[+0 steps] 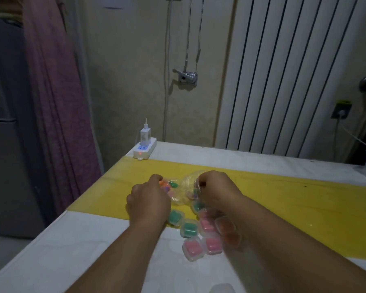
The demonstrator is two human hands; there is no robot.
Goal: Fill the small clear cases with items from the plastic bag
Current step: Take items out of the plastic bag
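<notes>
A clear plastic bag with small coloured items lies on the yellow strip of the table. My left hand has its fingers curled at the bag's left side, over orange, green and purple items. My right hand pinches the bag's right edge. Below the bag sit several small clear cases: green-filled ones, pink-filled ones and orange-filled ones, partly hidden by my right forearm. Whether the left fingers hold an item or the bag is hidden.
A white power strip with a charger plugged in stands at the table's far left corner. The table's left edge runs diagonally. A white radiator lines the wall behind. A curtain hangs at left.
</notes>
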